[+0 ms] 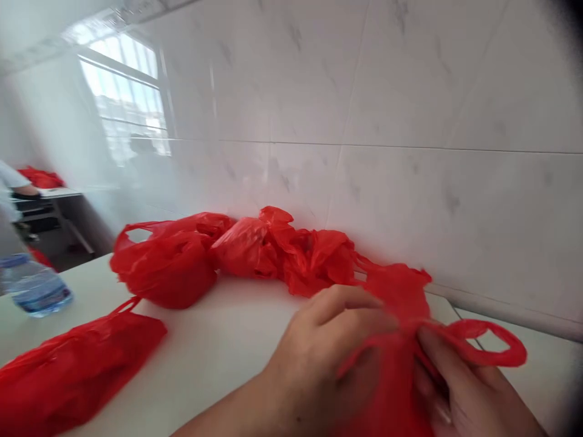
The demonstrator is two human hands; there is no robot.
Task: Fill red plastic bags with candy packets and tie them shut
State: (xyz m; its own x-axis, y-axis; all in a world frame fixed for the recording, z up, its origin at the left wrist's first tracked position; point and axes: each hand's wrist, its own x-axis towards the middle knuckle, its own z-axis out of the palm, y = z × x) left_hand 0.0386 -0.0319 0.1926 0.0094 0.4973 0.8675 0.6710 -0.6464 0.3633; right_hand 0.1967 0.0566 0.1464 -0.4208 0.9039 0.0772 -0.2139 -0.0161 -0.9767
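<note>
Together, the left hand and right hand curl tightly around a red bag near its handles.

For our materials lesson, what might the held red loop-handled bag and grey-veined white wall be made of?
Red bag: probably thin plastic film, satiny though blurred, bunching limply. White wall: glossy tile, perhaps ceramic, given joints and window reflection.

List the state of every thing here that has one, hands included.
Held red plastic bag: gathered between the hands, handle loop open at right; knot unclear.
Left hand: closed on the held bag, blurred.
Right hand: pinching the held bag.
Back-left red plastic bag: bulging, handle loop open.
Back-centre red plastic bags: crumpled, bunched together.
Front-left red plastic bag: bulging, lying down.
Clear plastic bottle: fill level unclear.
</note>
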